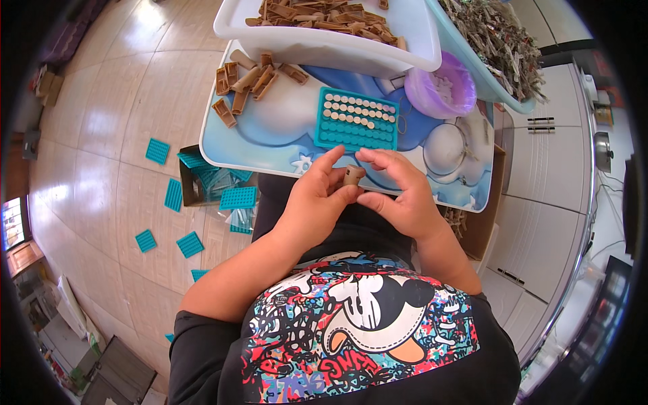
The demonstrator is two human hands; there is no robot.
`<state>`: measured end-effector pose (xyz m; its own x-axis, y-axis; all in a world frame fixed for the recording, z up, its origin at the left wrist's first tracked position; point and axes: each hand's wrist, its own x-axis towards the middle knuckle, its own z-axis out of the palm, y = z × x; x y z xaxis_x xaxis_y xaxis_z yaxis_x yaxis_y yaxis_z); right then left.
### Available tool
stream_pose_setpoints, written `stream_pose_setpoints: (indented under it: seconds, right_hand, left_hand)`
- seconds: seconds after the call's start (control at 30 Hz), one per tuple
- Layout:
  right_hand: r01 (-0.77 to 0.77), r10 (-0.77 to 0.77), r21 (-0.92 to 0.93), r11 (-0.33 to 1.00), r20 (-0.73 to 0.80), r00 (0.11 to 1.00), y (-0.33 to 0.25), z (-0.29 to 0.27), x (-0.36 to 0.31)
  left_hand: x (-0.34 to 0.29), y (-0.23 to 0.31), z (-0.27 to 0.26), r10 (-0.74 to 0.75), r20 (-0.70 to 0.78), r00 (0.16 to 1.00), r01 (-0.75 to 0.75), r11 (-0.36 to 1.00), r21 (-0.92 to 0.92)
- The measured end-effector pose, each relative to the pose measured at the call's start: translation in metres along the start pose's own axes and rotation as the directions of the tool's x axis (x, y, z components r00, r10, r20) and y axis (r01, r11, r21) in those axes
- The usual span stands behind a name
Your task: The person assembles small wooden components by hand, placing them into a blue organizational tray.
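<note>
My left hand (318, 196) pinches a small tan plastic piece (352, 176) with a dark opening, just off the near edge of the table. Beside it, my right hand (403, 196) has its fingers apart and curved, its thumb close to the piece; I see nothing in its grasp. Just beyond both hands lies a teal tray (358, 140). Rows of white round pieces (347, 110) fill its far part, while bare teal pockets show in its near part. Several brown plastic pieces (239, 102) lie loose at the table's left.
The blue patterned table (283, 128) also bears a white bin (324, 40) of brown pieces and a lined purple basket (466, 88). A light-blue basin (466, 50) holds grey stringy pieces. Teal trays lie on the floor (94, 175) and in a cardboard box (194, 194). White cabinets (540, 169) stand right.
</note>
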<state>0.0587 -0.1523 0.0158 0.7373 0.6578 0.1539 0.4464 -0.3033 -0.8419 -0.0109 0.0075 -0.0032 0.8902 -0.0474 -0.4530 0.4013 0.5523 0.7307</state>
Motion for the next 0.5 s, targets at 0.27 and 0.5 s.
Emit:
stream_pose_setpoints:
  seconds: [0.27, 0.5]
  right_hand:
    - [0.013, -0.009, 0.087, 0.996, -0.056, 0.998, 0.012, -0.004, -0.007]
    - [-0.090, 0.205, 0.555, 0.827, -0.148, 0.968, 0.019, 0.009, -0.024]
  left_hand:
    - [-0.004, 0.010, 0.005, 0.061, 0.100, 0.993, -0.083, 0.970, 0.230]
    - [-0.008, 0.009, 0.012, 0.177, 0.075, 0.981, -0.189, 0.805, 0.563]
